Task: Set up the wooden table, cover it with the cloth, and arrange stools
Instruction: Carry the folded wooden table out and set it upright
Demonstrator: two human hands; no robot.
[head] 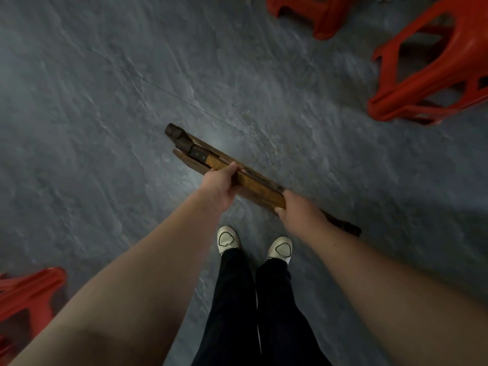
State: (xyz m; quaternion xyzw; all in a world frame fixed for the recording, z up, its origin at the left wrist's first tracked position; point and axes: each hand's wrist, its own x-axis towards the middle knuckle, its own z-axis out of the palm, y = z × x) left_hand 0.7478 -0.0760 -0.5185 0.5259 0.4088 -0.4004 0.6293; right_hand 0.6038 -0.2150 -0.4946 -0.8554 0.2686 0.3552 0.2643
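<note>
Forearms, ours, bare, fill the lower frame and run forward to both hands. Left hand (221, 186): fingers curled over the upper edge of the folded wooden table frame (253, 180), closed on it. Right hand (297, 207): wrapped round the same piece nearer its lower end, likewise closed. Frame: collapsed flat, seen edge-on, slanting from a dark-capped leg end (175, 132) at upper left to another end past the right wrist, in front of our white shoes (228, 237); whether it touches the grey stone-look floor (105, 101) we cannot tell. Red plastic stools: one at right (433, 70), one at the top edge (317, 14), one at lower left (23, 294), all well apart from the frame. Cloth: not in view. Step, as we judge it: setting up the table, still at the start. Next move likely calls for spreading the legs open and standing it upright on clear floor.
</note>
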